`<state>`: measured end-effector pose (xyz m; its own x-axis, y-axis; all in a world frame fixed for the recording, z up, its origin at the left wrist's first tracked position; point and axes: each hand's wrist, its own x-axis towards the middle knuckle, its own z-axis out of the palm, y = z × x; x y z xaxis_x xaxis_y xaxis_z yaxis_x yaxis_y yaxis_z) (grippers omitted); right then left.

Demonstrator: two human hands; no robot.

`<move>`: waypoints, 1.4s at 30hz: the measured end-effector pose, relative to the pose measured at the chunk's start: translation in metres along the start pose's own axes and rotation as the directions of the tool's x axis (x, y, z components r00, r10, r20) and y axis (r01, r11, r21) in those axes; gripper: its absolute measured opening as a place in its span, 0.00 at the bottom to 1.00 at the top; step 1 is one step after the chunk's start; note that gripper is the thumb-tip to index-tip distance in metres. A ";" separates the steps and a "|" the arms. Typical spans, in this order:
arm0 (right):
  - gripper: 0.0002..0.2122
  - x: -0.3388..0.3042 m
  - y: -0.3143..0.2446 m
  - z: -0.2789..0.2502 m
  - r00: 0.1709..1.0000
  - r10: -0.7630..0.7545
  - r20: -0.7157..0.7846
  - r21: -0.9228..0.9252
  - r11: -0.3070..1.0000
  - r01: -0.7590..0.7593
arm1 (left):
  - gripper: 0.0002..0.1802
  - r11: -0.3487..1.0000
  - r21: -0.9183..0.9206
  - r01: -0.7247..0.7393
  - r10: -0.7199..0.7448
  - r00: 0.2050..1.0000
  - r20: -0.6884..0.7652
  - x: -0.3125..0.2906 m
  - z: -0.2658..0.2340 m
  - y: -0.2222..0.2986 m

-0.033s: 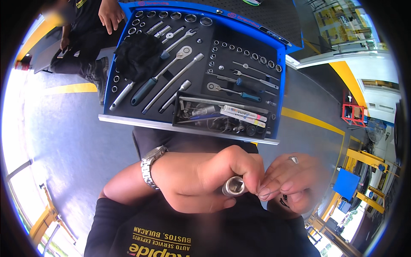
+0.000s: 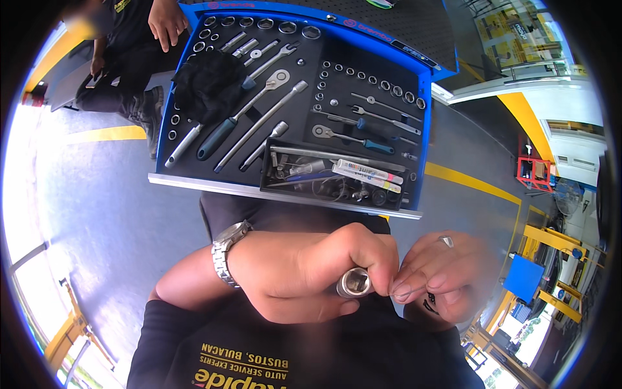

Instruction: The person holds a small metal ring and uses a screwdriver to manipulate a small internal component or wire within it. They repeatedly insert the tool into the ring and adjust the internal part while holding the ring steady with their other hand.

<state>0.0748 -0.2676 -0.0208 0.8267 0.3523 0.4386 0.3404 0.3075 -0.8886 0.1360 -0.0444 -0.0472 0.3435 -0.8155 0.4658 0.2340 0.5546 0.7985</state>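
My left hand (image 2: 311,272), with a metal-banded watch (image 2: 227,249) on its wrist, is closed around a shiny metal socket (image 2: 355,283). The socket's open end faces up between thumb and fingers. Close beside it on the right, my right hand (image 2: 440,269) wears a ring and is partly blurred. Its fingertips pinch a thin, wire-like piece (image 2: 409,295) by the left hand's fingers; exactly what it is cannot be made out. Beyond both hands stands a pulled-out blue tool drawer (image 2: 285,185) with sockets (image 2: 265,24), ratchets (image 2: 277,80) and extension bars (image 2: 262,126) in dark foam.
A black tray (image 2: 267,170) of loose small parts and paint markers (image 2: 366,174) sits at the drawer's near right. Black cloth (image 2: 210,84) covers some tools at left. Another person's hand (image 2: 168,24) rests by the far left corner. Yellow equipment (image 2: 560,305) stands at right.
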 end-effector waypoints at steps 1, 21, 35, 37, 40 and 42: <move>0.09 0.000 0.000 -0.002 1.000 -0.019 0.010 -0.013 1.000 0.019 | 0.22 1.000 0.025 0.009 -0.009 1.000 0.006 0.001 0.001 0.002; 0.08 0.004 -0.005 0.015 0.977 -0.153 -0.149 -0.256 0.960 0.111 | 0.29 0.984 -0.170 0.046 -0.078 0.979 -0.186 -0.005 0.010 -0.008; 0.08 0.018 -0.005 0.013 0.991 -0.104 0.088 -0.267 0.956 0.124 | 0.41 0.942 0.327 -0.080 0.133 0.981 -0.144 -0.001 -0.004 -0.015; 0.08 0.019 -0.006 0.016 0.995 -0.084 0.055 -0.289 0.953 0.096 | 0.40 0.941 0.329 -0.076 0.128 0.982 -0.140 -0.001 -0.005 -0.017; 0.08 0.022 -0.007 0.022 0.998 -0.070 0.000 -0.355 0.933 0.065 | 0.38 0.957 0.291 0.000 0.048 0.987 -0.156 -0.004 -0.005 -0.013; 0.08 0.023 -0.007 0.022 0.996 -0.089 0.010 -0.368 0.926 0.087 | 0.37 0.962 0.270 0.052 -0.009 0.987 -0.158 -0.005 -0.004 -0.010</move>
<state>0.0816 -0.2427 -0.0019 0.7886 0.3324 0.5174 0.5515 -0.0099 -0.8341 0.1360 -0.0454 -0.0590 0.4805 -0.7842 0.3925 -0.0025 0.4463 0.8949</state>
